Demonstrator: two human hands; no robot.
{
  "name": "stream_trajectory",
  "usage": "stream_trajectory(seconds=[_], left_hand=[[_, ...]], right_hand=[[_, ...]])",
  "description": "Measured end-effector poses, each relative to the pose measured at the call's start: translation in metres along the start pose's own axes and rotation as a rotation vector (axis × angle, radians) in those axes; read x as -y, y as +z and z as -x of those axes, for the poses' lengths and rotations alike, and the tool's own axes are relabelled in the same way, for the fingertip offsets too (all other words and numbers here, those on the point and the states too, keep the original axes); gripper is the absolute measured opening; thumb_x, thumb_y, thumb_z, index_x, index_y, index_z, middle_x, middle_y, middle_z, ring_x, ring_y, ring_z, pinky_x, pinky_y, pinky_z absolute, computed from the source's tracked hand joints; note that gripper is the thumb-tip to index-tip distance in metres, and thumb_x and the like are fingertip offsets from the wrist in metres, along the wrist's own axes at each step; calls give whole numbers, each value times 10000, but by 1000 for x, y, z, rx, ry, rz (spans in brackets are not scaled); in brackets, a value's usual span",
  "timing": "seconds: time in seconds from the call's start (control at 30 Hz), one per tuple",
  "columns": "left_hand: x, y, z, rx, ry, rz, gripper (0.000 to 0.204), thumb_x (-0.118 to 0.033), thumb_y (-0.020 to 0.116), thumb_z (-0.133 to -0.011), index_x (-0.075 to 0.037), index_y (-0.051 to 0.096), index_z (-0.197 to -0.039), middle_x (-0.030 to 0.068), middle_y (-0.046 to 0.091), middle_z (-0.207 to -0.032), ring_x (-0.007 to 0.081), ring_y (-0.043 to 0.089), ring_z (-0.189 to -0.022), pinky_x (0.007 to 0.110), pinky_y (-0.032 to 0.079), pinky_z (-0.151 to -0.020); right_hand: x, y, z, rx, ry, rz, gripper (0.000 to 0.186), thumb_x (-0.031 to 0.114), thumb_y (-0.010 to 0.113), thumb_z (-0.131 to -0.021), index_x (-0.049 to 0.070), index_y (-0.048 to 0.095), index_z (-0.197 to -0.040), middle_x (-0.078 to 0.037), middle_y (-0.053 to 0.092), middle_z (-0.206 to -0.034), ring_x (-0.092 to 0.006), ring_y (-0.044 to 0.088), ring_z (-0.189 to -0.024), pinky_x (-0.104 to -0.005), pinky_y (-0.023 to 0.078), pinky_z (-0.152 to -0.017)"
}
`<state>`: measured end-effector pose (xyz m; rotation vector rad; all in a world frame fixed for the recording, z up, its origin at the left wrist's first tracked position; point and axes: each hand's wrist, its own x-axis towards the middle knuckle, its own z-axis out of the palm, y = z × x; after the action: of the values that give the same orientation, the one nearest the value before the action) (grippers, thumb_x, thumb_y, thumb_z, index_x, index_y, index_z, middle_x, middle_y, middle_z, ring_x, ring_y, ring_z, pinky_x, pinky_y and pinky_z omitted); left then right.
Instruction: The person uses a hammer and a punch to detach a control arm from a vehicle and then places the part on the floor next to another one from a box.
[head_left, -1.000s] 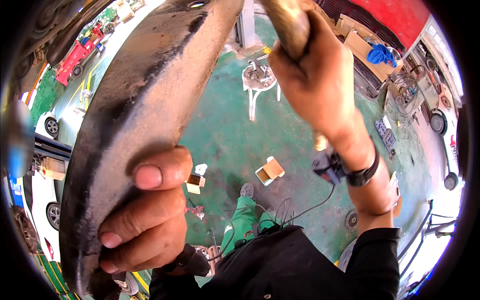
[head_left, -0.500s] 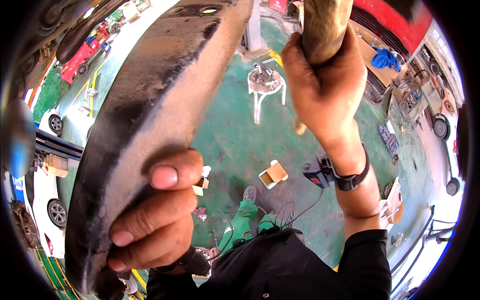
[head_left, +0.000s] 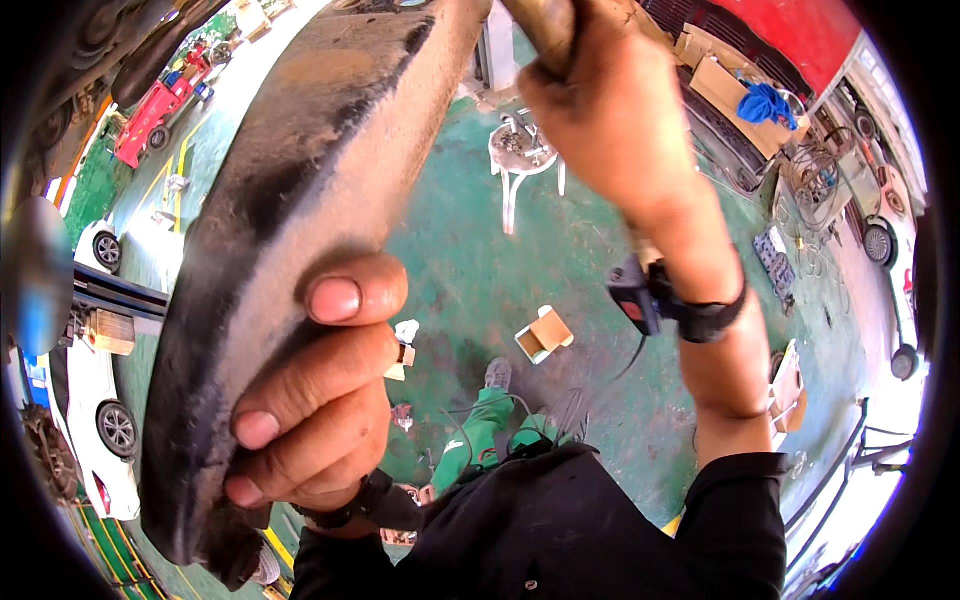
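Note:
A long, curved, dirty black-and-tan part (head_left: 250, 200) fills the left of the view and rises past the top edge. My left hand (head_left: 330, 385) is closed on its near edge, thumb and fingertips on the pale face. My right hand (head_left: 610, 120), smeared by motion, is closed round a thick wooden handle (head_left: 540, 25) at the top, close to the part's upper right edge; the far end of the handle is out of view. A strapped dark device (head_left: 640, 300) sits at my right wrist.
Below are a round white stool (head_left: 522, 150) with metal items, small cardboard boxes (head_left: 543, 335) and cables by my feet. A red vehicle (head_left: 790, 40) stands top right, white cars (head_left: 90, 430) at both sides, a red cart (head_left: 155, 115) far left, and vehicle underbody overhead at upper left.
My right hand and the handle swung slightly right, then moved up and left toward the part's top. My left hand and the part shifted a little right, and the hand now appears slightly higher.

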<state>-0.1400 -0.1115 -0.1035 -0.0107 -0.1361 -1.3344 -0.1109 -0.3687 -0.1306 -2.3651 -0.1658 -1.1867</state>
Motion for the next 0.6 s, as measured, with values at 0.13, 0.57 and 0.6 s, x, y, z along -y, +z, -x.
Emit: stream_trajectory(seconds=[0.13, 0.57, 0.6], left_hand=[[-1, 3, -1, 75, -45, 37, 269, -238, 411, -1014, 9, 343, -1093, 187, 539, -678, 291, 545, -424, 309, 350, -285], [4, -1, 3, 18, 16, 46, 269, -241, 411, -1010, 12, 347, -1076, 186, 542, -659, 290, 532, -387, 316, 361, -280], [2, 0, 4, 24, -6, 36, 268, -240, 411, -1010, 11, 347, -1078, 187, 542, -661, 289, 531, -387, 316, 359, -279]], right_hand=[[20, -16, 9, -259, -21, -200, 341, 63, 625, -748, -36, 495, -1048, -232, 615, -724, -434, 631, -675, -424, 518, -610], [7, 13, 7, -28, 34, -33, 306, 99, 663, -747, -69, 492, -938, -266, 609, -668, -447, 628, -645, -501, 526, -571], [7, -4, 4, 2, -58, -38, 288, 92, 652, -751, -72, 487, -920, -274, 609, -672, -455, 626, -652, -505, 526, -581]])
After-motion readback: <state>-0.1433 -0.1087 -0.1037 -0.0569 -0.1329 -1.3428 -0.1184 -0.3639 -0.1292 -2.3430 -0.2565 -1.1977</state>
